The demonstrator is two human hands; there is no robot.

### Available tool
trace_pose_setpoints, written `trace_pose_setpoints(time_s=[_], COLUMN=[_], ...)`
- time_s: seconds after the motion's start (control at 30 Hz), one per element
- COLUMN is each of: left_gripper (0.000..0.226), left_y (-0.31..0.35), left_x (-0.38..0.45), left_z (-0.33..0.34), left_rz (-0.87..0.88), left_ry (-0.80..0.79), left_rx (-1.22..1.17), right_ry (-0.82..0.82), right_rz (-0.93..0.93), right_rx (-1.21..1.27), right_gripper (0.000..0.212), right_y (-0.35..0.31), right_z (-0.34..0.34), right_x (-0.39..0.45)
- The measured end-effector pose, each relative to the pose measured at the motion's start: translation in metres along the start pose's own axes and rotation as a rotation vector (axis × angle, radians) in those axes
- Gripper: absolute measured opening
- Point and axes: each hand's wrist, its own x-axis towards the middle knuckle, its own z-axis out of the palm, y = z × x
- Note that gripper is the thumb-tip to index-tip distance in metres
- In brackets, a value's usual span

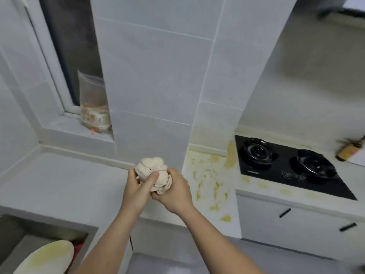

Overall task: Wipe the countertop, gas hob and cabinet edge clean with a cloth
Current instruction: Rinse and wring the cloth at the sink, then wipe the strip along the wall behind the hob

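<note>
Two hands meet over the middle of the counter, and nothing looks wiped yet. From the left: a pale, yellow-smeared plate (pixel 46 258) sits low in the sink (pixel 92 232) corner; a clear bag (pixel 93 107) leans on the window ledge (pixel 75 131); the countertop (pixel 59 180) below it looks clean enough, though the blur there makes that hard to swear to. The left hand (pixel 136 186) and right hand (pixel 173 191) both grip the balled-up cloth (pixel 153 173), fingers curled tight round it as if wringing or bunching it, held above the counter's front edge. To the right, yellow splatters (pixel 207 178) cover the counter beside the pillar and run along the front of the black gas hob (pixel 286 165); the cabinet edge (pixel 296 202) below shows spots too; a brown bottle (pixel 349 151) lies at far right. Counter, hob and cabinet edge all remain to do.
</note>
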Motion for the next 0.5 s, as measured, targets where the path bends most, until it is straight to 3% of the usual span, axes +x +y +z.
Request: trace_pose_setpoints(time_s=[0.2,0.37,0.5], left_gripper=[0.027,0.028,0.027], left_y=[0.004,0.002,-0.004], left_x=[-0.032,-0.052,-0.07], left_z=[0.134,0.236,0.313], left_rz=[-0.049,-0.039,-0.034], left_ry=[-0.313,-0.452,-0.503], left_rx=[-0.035,0.009,0.004], right_ry=[0.211,0.329,0.333], right_rz=[0.117,0.195,0.257], right_rx=[-0.042,-0.086,-0.145], right_gripper=[0.06,0.064,0.064], right_y=[0.071,0.132,0.18], right_z=[-0.118,-0.203,-0.266], right_x=[-0.038,-0.059,-0.071])
